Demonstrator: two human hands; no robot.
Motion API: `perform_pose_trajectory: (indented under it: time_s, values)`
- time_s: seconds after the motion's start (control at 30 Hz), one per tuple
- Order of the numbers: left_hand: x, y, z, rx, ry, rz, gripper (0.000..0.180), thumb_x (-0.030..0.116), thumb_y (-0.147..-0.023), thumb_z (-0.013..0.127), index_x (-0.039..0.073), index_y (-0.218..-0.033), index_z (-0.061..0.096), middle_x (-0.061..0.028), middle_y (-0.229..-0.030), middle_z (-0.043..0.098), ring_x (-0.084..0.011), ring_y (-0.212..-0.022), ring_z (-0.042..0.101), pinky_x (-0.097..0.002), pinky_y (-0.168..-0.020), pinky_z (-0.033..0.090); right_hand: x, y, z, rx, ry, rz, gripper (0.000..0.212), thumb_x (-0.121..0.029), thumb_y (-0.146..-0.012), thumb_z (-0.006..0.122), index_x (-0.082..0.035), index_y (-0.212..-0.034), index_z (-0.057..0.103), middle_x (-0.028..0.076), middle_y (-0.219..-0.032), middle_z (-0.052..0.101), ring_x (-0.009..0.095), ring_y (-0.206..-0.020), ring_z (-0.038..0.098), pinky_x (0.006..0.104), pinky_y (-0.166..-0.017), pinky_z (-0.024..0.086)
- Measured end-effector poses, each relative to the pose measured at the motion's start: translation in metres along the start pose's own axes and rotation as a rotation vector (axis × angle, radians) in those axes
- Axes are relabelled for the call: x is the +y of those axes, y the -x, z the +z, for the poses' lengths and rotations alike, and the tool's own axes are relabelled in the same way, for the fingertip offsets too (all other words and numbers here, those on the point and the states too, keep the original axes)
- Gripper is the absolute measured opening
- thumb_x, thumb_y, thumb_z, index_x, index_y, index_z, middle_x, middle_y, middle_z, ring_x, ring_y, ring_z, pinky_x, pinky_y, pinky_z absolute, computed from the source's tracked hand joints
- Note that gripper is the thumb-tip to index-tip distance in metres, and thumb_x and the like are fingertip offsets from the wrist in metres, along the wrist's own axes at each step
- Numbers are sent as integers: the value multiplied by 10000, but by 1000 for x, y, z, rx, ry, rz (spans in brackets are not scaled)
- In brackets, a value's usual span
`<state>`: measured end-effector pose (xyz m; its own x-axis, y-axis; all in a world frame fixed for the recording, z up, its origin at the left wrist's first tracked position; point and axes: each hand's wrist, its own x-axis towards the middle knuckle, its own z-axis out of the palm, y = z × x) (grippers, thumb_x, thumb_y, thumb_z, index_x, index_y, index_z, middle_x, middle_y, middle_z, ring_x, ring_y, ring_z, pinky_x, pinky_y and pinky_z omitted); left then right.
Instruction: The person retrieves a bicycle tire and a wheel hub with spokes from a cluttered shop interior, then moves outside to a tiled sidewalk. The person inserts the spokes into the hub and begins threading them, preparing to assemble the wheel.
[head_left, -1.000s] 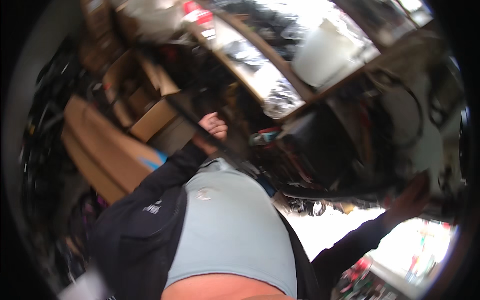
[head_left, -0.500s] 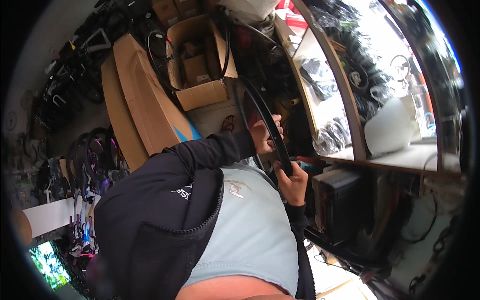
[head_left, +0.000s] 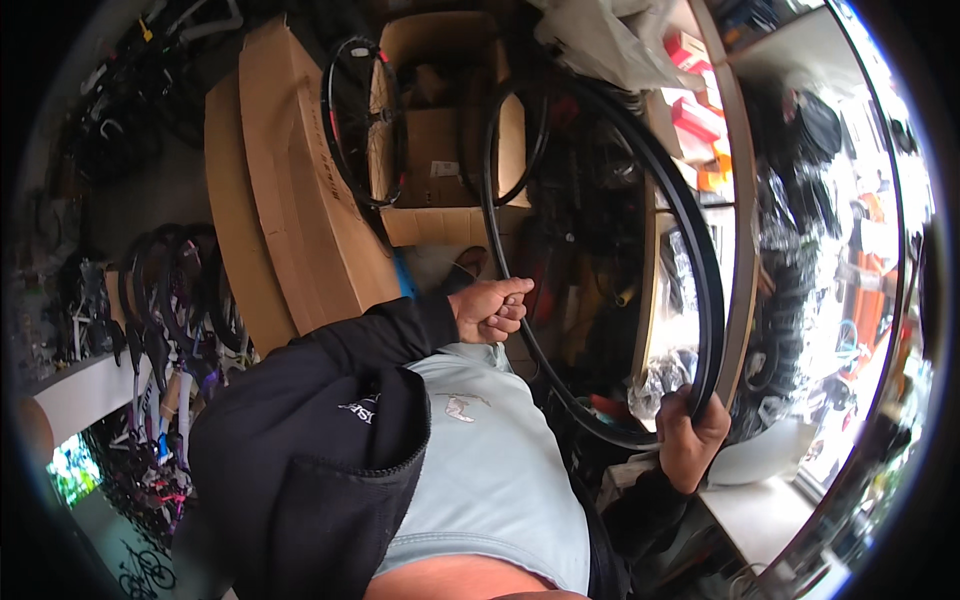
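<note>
One black bicycle tyre (head_left: 690, 230), held up in front of the person's chest as a big loop. Two hands on it. Left hand (head_left: 490, 310) is clenched around the tyre's left edge, knuckles toward camera. Right hand (head_left: 690, 435) is grasping the tyre's lower right edge, fingers (head_left: 715, 415) wrapped over the rubber.

One spoked wheel (head_left: 362, 120) with a black rim and red marks leans at the open front of a cardboard box (head_left: 440, 215). A second thin black hoop (head_left: 530, 140) stands in the same box, on its right side; whether tyre or rim cannot be told. Inside the box, also a smaller brown carton with a white label; the rest is too dark to tell. Two flat brown cartons (head_left: 300, 230) lean upright to the left of the box. A wooden shelf unit (head_left: 740, 250) on the right holds red boxes (head_left: 695, 115) and clear plastic bags. A row of bicycles (head_left: 170, 310) stands at far left; count unclear.

Compared with half a second ago: the tyre was seen nearly edge-on as a short dark arc with both hands close together at the chest; now it is opened out as a wide loop, hands well apart. The box has shifted toward frame centre.
</note>
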<state>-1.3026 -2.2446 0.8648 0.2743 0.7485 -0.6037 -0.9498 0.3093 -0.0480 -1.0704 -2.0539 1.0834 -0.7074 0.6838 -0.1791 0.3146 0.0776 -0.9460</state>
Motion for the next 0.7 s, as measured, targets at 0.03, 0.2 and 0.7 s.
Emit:
perform_pose_trajectory:
  time_s: [0.03,0.2,0.7]
  values:
    - [11,6,-9,-2,25,38,453,420,-1070,543,202,-706,384,66,-605,325,-48,-471,290,-216,-404,198,3,-20,4,-39,-15,-7,86,-56,-977,626,-6,-919,588,6,-647,523,60,-480,429,219,-438,325]
    - [61,31,-42,-3,173,194,446,411,-1072,533,205,-705,384,70,-599,310,-55,-468,288,-221,-402,193,-10,-104,76,-93,-175,81,12,-37,-961,624,-28,-964,617,10,-720,576,66,-531,497,224,-456,371]
    - [65,84,-68,154,484,602,412,365,-1063,536,215,-708,391,57,-615,330,-80,-467,295,-243,-391,197,-8,-204,197,-120,-350,49,113,-148,-996,675,-45,-949,675,-31,-694,578,49,-517,482,217,-458,368]
